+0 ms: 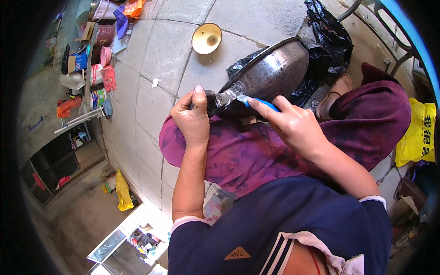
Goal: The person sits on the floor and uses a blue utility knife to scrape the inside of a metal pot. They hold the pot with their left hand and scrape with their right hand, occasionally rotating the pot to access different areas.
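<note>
My left hand (192,118) grips the dark handle (212,102) of a metal wok (275,70), which is tilted on its side with its blackened outside towards me. My right hand (292,123) holds a blue-handled scraper or utility knife (257,102). The tool's pale end lies at the shiny metal joint (231,94) between handle and wok; whether it touches cannot be told. Black plastic bags (330,41) lie behind and under the wok. Beyond my hands, a cream enamel bowl (206,39) with a brown rim rests on the floor.
Floor tiles (147,99) surround my legs, with a white scrap (155,82) on them. At the left are a pink cup (106,56), tubs, boxes and red gloves (109,78). A yellow plastic bag (416,132) lies at the right, near a blue-edged metal frame (417,41).
</note>
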### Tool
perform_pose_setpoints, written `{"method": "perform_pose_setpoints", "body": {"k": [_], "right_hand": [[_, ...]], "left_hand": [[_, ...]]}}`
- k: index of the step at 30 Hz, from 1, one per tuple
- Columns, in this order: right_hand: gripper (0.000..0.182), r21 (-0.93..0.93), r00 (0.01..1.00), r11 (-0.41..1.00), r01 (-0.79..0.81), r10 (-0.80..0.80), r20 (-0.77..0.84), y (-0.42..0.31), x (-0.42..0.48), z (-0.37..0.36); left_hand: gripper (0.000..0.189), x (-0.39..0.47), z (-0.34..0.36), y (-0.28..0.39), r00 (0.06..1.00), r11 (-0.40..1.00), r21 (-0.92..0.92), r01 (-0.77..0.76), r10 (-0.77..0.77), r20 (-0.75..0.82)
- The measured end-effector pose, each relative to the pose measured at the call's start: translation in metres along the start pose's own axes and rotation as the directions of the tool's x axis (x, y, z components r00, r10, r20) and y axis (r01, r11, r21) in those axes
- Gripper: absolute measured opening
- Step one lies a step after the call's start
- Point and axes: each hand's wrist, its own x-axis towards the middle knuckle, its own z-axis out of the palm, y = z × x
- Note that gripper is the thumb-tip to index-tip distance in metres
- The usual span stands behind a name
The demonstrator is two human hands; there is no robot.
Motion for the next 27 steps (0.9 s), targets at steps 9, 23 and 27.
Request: {"method": "perform_pose_setpoints", "body": {"k": [9,23,27], "right_hand": [[0.062,0.017,1.0,1.0,0.001,-0.001,0.0,-0.004,0.001,0.0],[0.061,-0.069,0.998,0.996,0.064,-0.064,-0.006,-0.003,0.003,-0.005],[0.06,-0.06,0.998,0.997,0.055,-0.057,-0.027,-0.004,0.001,-0.001]], "left_hand": [[0.045,-0.002,-0.001,0.006,0.999,1.0,-0.003,0.026,-0.026,0.027],[0.043,0.001,-0.006,0.0,0.999,0.999,0.002,0.035,-0.035,0.039],[0.043,0.0,-0.004,0.001,0.999,0.999,0.022,0.023,-0.024,0.036]]}}
